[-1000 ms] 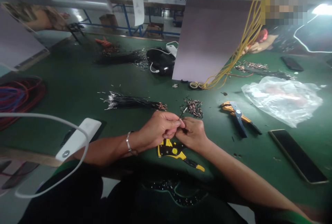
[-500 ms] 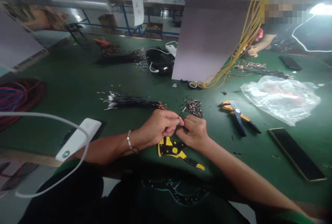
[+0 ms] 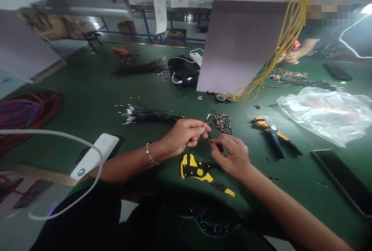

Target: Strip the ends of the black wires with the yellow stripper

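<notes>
Left hand: we have its thumb and fingers clamped on a wire, above the table.
Wire: tilted up out of our left fingertips, pale tip just beside the scraps.
Right hand: its thumb and forefinger stand close together, apart from the left hand; we see a tiny bit at their tips but cannot tell whether they grip it.
Yellow tool: on the table between our hands and the near edge.
Bundle: black strands lying beyond our left hand, silvery ends toward the table's left side.
Scraps: heaped on the table, farther from the near edge than our right hand.
Blue tool: right of the scraps, handles toward the near edge.
Phone: lying flat, farther right, closer to the near edge than the blue tool.
</notes>
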`<action>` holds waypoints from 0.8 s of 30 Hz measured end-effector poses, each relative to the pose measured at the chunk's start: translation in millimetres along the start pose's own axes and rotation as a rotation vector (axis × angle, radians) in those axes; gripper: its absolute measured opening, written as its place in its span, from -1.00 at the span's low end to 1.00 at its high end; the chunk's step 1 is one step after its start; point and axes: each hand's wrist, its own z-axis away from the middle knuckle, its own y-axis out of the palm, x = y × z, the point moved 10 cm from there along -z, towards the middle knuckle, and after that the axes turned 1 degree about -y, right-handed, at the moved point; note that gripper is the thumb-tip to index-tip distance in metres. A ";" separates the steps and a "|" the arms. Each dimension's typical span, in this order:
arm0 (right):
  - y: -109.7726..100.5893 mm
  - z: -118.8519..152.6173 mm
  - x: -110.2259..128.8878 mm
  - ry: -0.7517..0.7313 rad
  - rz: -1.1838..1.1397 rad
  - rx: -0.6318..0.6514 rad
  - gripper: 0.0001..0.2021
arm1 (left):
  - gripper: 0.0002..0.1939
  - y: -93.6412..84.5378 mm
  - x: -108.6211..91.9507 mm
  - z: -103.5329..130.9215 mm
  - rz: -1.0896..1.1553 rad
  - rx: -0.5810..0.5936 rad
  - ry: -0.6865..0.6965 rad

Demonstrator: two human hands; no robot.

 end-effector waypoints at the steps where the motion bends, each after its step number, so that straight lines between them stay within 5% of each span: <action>1: -1.3 0.2 1.6 -0.015 -0.004 -0.009 -0.85 | -0.86 1.0 1.7 -0.6 -0.039 0.009 -0.008; 11: 7.1 2.5 12.2 -0.151 0.145 0.000 -0.87 | -0.82 8.5 10.4 1.8 -0.304 0.086 -0.066; 24: 5.4 -1.3 10.3 -0.169 0.203 -0.062 -0.84 | -0.75 13.8 17.7 -0.3 -0.243 0.146 -0.104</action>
